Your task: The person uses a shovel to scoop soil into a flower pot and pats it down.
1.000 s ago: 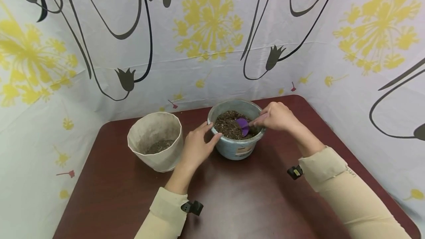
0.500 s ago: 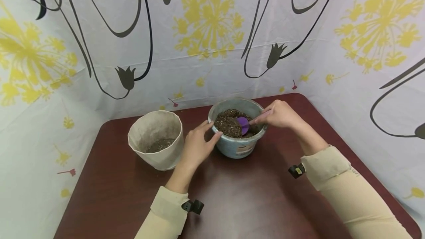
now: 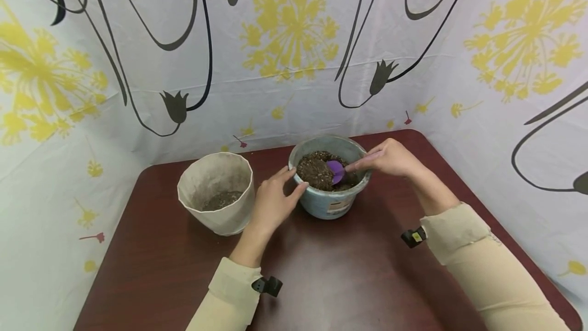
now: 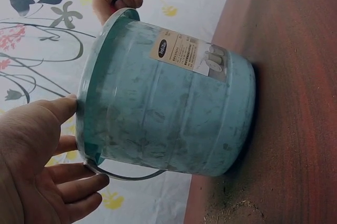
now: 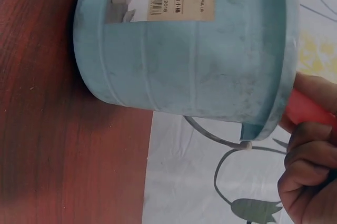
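A light blue bucket (image 3: 328,206) holds dark soil (image 3: 317,170) below its rim. My right hand (image 3: 390,158) grips the handle of a small purple trowel (image 3: 337,171) over the bucket's right rim. The blade is tilted in the soil, with a mound of it against the front. In the right wrist view the fingers (image 5: 308,155) curl round the trowel's red-looking handle (image 5: 310,110); the blade is hidden there. My left hand (image 3: 273,202) rests on the bucket's left rim, thumb and forefinger touching it. Its other fingers (image 4: 79,190) extend loosely beside the wire handle (image 4: 129,176).
Left of the bucket stands a whitish faceted pot (image 3: 229,218) with a little soil at its bottom. Both vessels are on a dark red-brown table (image 3: 340,269). A flower-patterned sheet (image 3: 294,106) hangs behind. Soil crumbs (image 4: 239,208) lie by the bucket's base.
My right hand has shifted slightly right and up, with the trowel tilting and soil mounding at its blade. The left hand has stayed at the rim.
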The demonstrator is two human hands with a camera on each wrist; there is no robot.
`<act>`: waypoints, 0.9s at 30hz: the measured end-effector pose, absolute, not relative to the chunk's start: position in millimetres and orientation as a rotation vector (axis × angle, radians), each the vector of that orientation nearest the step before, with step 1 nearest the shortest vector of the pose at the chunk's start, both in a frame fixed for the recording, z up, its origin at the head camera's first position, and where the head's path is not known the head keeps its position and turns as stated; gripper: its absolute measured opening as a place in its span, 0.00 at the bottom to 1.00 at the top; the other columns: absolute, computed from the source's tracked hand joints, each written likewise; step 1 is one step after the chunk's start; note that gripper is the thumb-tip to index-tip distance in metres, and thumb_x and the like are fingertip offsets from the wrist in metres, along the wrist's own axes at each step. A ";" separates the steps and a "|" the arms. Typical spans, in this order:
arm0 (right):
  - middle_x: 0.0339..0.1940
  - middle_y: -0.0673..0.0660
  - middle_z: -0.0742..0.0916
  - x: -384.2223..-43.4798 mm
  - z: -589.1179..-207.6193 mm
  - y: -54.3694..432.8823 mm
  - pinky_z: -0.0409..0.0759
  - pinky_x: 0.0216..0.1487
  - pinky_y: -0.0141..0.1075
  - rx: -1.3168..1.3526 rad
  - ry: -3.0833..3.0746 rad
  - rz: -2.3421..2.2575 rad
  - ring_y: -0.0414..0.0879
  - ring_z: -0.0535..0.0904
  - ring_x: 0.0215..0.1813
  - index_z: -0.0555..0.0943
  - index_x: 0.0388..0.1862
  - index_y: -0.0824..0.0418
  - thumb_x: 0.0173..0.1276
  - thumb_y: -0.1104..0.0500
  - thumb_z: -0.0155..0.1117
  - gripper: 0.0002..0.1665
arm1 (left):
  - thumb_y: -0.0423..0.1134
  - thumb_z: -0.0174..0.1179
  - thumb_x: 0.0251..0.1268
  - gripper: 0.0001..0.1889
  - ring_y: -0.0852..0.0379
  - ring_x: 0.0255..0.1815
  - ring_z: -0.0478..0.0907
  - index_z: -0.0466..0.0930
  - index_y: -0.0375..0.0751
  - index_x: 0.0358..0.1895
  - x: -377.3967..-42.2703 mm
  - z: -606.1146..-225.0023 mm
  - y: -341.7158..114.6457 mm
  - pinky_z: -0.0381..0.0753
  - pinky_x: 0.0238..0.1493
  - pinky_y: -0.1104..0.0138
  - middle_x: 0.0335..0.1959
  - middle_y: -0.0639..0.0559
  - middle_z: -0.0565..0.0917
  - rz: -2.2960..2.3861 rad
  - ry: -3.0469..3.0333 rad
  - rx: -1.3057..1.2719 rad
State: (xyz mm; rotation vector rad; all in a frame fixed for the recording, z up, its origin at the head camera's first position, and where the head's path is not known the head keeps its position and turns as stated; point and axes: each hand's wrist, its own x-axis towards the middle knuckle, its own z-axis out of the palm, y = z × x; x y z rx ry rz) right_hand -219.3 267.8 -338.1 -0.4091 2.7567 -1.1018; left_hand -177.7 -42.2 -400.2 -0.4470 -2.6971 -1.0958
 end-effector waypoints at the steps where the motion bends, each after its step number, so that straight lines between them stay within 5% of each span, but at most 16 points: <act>1: 0.39 0.45 0.92 -218.3 -337.9 269.6 0.72 0.29 0.26 -0.396 2.727 -1.155 0.28 0.80 0.35 0.93 0.42 0.43 0.67 0.46 0.71 0.08 | 0.61 0.61 0.70 0.31 0.40 0.68 0.74 0.78 0.45 0.68 -177.7 -400.2 -41.8 0.71 0.69 0.47 0.70 0.45 0.76 -1.093 -2.699 -0.446; 6: 0.41 0.47 0.92 -213.5 -336.8 275.7 0.81 0.50 0.31 -0.324 2.668 -1.319 0.36 0.85 0.52 0.93 0.43 0.44 0.66 0.45 0.72 0.10 | 0.60 0.62 0.70 0.30 0.39 0.67 0.74 0.78 0.46 0.68 -177.2 -400.6 -40.9 0.70 0.68 0.45 0.70 0.45 0.76 -1.087 -2.689 -0.429; 10: 0.42 0.46 0.92 -209.8 -338.8 279.1 0.79 0.55 0.32 -0.275 2.663 -1.357 0.36 0.83 0.56 0.92 0.43 0.44 0.65 0.42 0.72 0.13 | 0.59 0.63 0.69 0.30 0.39 0.68 0.74 0.78 0.46 0.68 -176.0 -401.6 -40.3 0.71 0.68 0.45 0.70 0.44 0.76 -1.097 -2.684 -0.422; 27: 0.43 0.47 0.92 -205.2 -355.1 291.5 0.77 0.53 0.26 -0.267 2.644 -1.490 0.35 0.82 0.58 0.92 0.45 0.46 0.67 0.44 0.71 0.13 | 0.62 0.60 0.70 0.32 0.42 0.68 0.74 0.78 0.46 0.68 -176.8 -401.0 -40.9 0.72 0.67 0.47 0.69 0.46 0.77 -1.001 -2.699 -0.466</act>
